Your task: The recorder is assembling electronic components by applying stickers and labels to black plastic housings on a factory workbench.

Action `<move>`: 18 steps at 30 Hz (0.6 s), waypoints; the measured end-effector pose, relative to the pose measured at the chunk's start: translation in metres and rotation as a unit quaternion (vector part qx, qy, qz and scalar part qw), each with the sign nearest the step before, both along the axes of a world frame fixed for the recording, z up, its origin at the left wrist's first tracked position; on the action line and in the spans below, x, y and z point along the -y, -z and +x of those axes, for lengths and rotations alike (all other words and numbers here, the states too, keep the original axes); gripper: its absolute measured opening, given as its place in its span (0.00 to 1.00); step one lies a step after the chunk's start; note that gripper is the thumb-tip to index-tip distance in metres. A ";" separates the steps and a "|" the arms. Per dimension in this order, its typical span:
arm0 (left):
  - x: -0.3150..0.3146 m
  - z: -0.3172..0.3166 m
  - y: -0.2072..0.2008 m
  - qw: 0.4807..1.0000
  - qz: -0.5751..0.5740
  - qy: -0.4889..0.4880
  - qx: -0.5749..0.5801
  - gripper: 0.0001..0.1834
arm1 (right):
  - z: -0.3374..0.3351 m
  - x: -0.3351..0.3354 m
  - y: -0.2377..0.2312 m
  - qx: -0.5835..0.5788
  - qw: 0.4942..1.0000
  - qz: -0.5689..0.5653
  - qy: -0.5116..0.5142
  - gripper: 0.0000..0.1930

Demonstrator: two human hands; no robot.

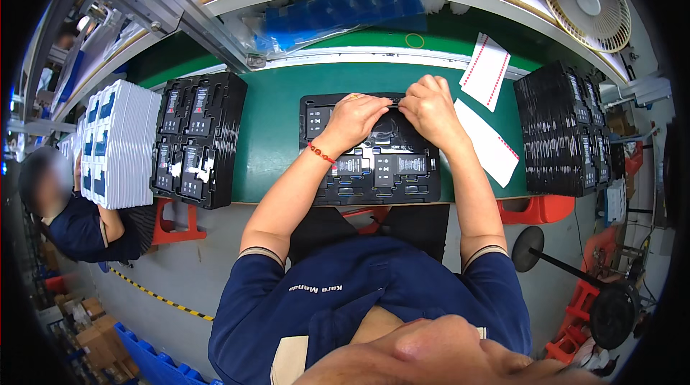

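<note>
A black moulded tray (433, 194) lies on the green table in front of me. Flat black rectangular batteries (411, 164) with printed labels sit in its pockets. My left hand (352, 122) reaches over the tray's far half, its thumb and fingers pinched together near the far edge. Close beside it, my right hand (430, 112) is also closed in a pinch, its fingertips almost meeting those of the left. Whatever is between the fingertips is too small and too covered to make out. Another battery (315, 119) shows left of my left hand.
Stacked black trays with batteries stand at left (221, 133) and right (550, 126). Beyond the left stack is a white tray stack (133, 148), with a person (93, 216) beside it. White paper sheets (486, 140) lie right of my tray. A fan (588, 2) sits on the upper shelf.
</note>
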State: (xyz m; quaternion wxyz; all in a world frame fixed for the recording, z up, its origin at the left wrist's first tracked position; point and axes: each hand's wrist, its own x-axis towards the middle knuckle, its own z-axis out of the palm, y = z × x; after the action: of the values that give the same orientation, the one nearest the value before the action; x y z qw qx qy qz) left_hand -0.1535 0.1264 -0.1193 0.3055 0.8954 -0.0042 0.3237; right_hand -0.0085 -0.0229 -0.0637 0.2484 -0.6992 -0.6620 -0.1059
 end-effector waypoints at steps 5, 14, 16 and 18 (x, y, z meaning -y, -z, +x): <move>-0.001 -0.003 -0.004 1.000 0.012 0.006 -0.004 0.09 | -0.006 -0.009 0.021 0.059 0.998 0.020 0.024 0.06; 0.005 -0.017 -0.011 0.987 0.107 0.058 -0.104 0.20 | 0.039 0.123 0.038 -0.040 0.931 0.070 0.355 0.11; 0.005 -0.016 -0.011 0.986 0.108 0.055 -0.114 0.21 | 0.046 0.154 0.042 -0.016 0.905 0.028 0.425 0.10; 0.005 -0.016 -0.014 0.986 0.105 0.056 -0.114 0.21 | 0.049 0.168 0.047 -0.021 0.903 0.012 0.428 0.10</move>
State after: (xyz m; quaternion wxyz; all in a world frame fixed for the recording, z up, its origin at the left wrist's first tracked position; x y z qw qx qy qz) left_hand -0.1698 0.1216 -0.1056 0.2262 0.9520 -0.0536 0.1992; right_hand 0.0405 -0.1913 -0.1112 0.2009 -0.9143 -0.2925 -0.1954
